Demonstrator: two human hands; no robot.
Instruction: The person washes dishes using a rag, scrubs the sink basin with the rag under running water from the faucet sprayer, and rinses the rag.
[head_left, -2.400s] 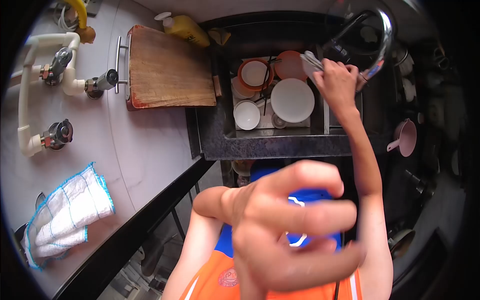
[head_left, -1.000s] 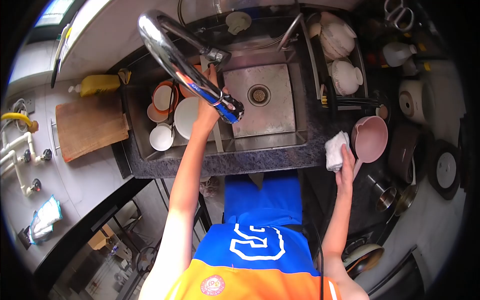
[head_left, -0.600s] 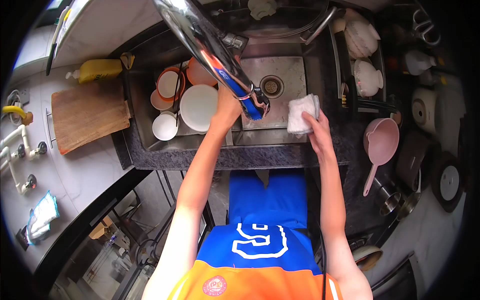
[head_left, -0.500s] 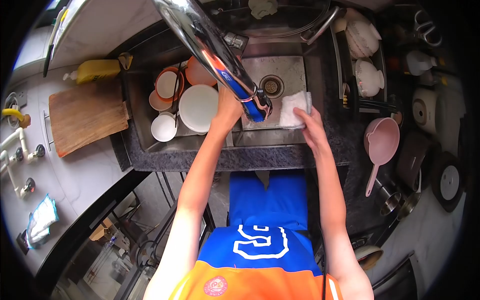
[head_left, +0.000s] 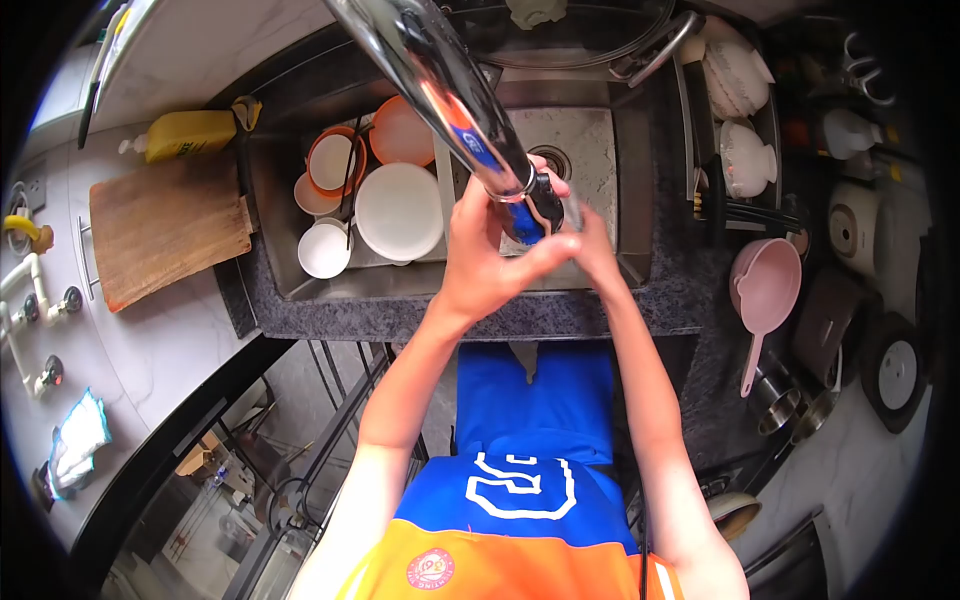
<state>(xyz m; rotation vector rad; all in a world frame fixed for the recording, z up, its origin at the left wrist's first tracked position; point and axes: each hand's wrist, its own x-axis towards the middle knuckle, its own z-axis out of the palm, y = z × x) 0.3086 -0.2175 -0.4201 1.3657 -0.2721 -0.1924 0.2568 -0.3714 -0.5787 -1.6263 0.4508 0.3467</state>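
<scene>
My left hand (head_left: 480, 260) curls around the lower end of the chrome faucet (head_left: 470, 130). Its fingertips show past the far side, and its thumb stretches across below the spout. A black part now shows on the faucet head. Close on the right is my right hand (head_left: 597, 245), smeared by motion, its fingers partly hidden behind the left thumb. A greyish sliver by its fingers is too blurred to name, and the white cloth cannot be made out. Both hands are over the right basin of the steel sink (head_left: 630, 150), near the drain (head_left: 556, 160).
The left basin holds a white round dish (head_left: 398, 212), orange bowls (head_left: 403, 135), small white bowls (head_left: 325, 249) and dark chopsticks (head_left: 351, 190). A cutting board (head_left: 165, 225) and yellow bottle (head_left: 190, 135) lie left. To the right are a bowl rack (head_left: 745, 160) and pink ladle (head_left: 765, 280).
My left hand has risen from behind the faucet to wrap its head. My right hand has moved left towards it. The white cloth has gone from clear view.
</scene>
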